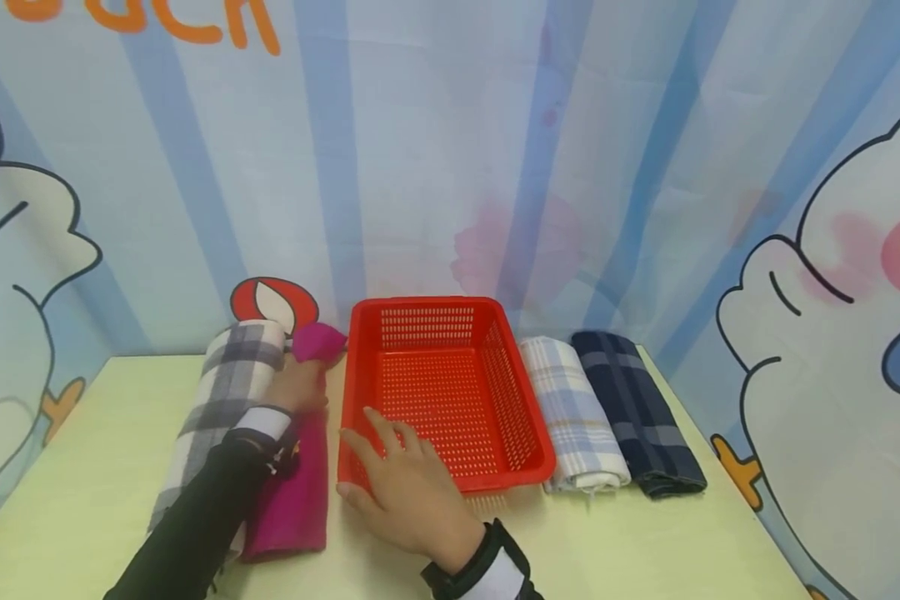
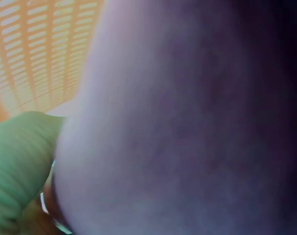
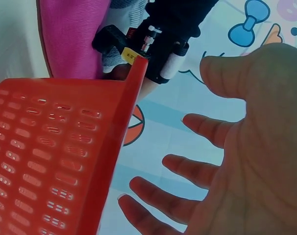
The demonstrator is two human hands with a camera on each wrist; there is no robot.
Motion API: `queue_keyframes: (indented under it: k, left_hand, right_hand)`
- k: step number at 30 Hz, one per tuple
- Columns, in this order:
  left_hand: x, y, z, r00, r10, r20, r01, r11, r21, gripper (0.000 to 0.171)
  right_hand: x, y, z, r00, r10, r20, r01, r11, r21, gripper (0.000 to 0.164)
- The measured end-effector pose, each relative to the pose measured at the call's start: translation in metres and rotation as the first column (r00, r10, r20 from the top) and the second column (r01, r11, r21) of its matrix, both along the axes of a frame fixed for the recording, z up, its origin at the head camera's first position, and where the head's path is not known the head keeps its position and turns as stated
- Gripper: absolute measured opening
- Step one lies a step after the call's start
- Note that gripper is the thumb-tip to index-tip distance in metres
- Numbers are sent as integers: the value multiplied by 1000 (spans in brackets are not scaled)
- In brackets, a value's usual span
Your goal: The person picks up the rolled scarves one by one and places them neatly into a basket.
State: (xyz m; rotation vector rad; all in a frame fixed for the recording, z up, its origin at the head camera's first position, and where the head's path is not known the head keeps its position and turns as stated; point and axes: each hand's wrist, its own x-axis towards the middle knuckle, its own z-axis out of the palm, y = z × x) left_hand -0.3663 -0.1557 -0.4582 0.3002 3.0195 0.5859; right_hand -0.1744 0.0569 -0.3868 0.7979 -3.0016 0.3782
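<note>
My left hand [image 1: 300, 385] grips a magenta folded cloth [image 1: 300, 492] near its far end, which bunches up beyond the fingers. In the left wrist view a blurred purple surface fills most of the picture, with the thumb [image 2: 21, 161] beside it. A rolled grey-and-white checked cloth [image 1: 225, 400] lies along the left side of the magenta one. Over the near left corner of a red plastic basket [image 1: 521, 392] hovers my right hand [image 1: 416, 492], its fingers spread. The right wrist view shows those fingers [image 3: 192, 171] holding nothing, beside the basket wall.
Right of the basket lie a light blue-and-white plaid cloth [image 1: 573, 417] and a dark navy plaid cloth [image 1: 637, 417], side by side. All stand on a pale yellow table [image 1: 727, 550]. A printed curtain [image 1: 435, 167] hangs behind the table's back edge.
</note>
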Motion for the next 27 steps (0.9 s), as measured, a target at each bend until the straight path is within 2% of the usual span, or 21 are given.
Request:
queue_keyframes:
  k: [7, 11, 18, 27]
  left_hand:
    - [5, -3, 7, 999, 33, -20, -31, 996, 84, 47]
    - [8, -2, 11, 999, 25, -32, -22, 996, 87, 52]
    - [15, 0, 21, 997, -27, -76, 31, 998, 49, 64]
    - [23, -1, 40, 996, -63, -62, 63, 998, 2, 77]
  right_hand:
    - [-1, -2, -2, 999, 2, -47, -2, 1000, -4, 60]
    - [-1, -3, -5, 998, 0, -57, 0, 1000, -6, 59]
    - [-3, -6, -8, 999, -15, -51, 14, 1000, -17, 61]
    - [-5, -11, -9, 998, -12, -55, 10, 999, -36, 62]
